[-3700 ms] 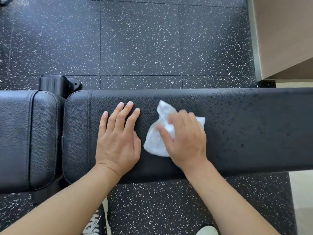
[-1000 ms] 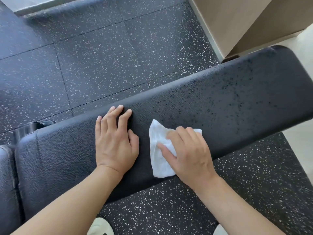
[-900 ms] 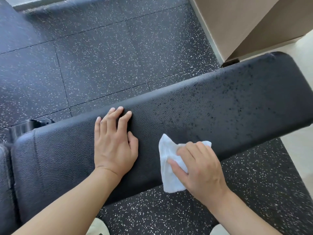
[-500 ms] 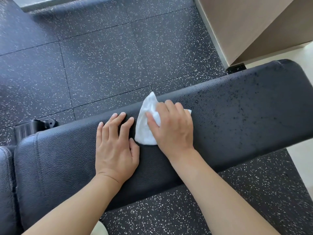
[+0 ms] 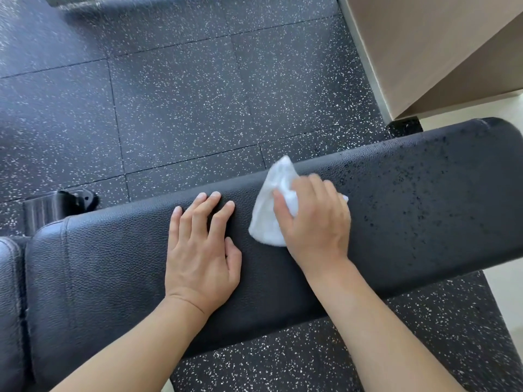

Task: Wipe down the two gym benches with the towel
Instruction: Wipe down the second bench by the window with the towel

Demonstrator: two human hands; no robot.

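A long black padded gym bench (image 5: 424, 210) runs across the view, its right part speckled with dark droplets. My right hand (image 5: 314, 222) grips a crumpled white towel (image 5: 271, 210) and presses it on the pad near the far edge. My left hand (image 5: 201, 250) lies flat on the pad just left of the towel, fingers straight. A second black pad (image 5: 8, 301) adjoins at the far left, cut off by the frame edge.
Black speckled rubber floor tiles (image 5: 184, 94) surround the bench. A beige wall or cabinet (image 5: 424, 46) stands at the upper right beside the bench's end. A black bench foot (image 5: 56, 205) shows behind the pad at left.
My right hand has swept the towel from the near edge up to the far edge, then a little to the right. My left hand has stayed flat in place.
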